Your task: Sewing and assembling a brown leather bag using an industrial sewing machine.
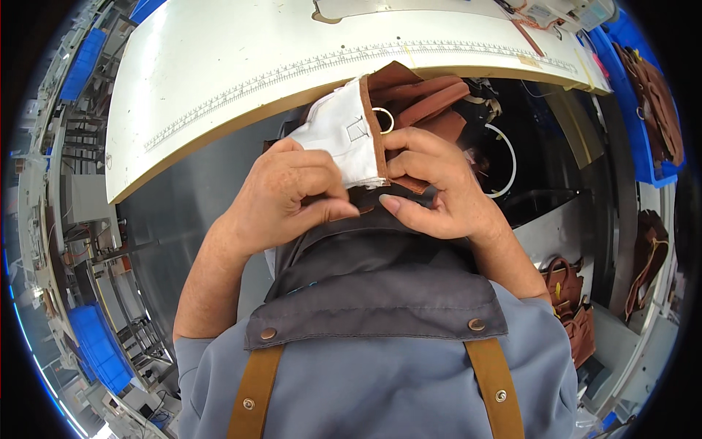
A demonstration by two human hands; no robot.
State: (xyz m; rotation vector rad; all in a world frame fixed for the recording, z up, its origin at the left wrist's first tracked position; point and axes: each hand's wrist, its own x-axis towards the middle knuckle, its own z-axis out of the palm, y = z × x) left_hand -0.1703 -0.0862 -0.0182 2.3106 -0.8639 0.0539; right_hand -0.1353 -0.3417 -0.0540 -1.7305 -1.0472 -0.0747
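Bag piece point(428, 100) over lap, far end by table point(241, 66) edge, forearms well off it; white cloth lining point(329, 132), brown leathery trim point(374, 124). R hand point(435, 183) grips trim w/ curled fingers, thumb apart; L hand point(296, 194) curled by lining, pinch can't be told (blur).

One white cloth point(329, 124); two apron straps point(256, 388)

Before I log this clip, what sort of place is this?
Likely a bag-making workshop: a brown, white-lined piece is being handled, brown bags rest at lower right, and a ruler scale lines the white worktable.
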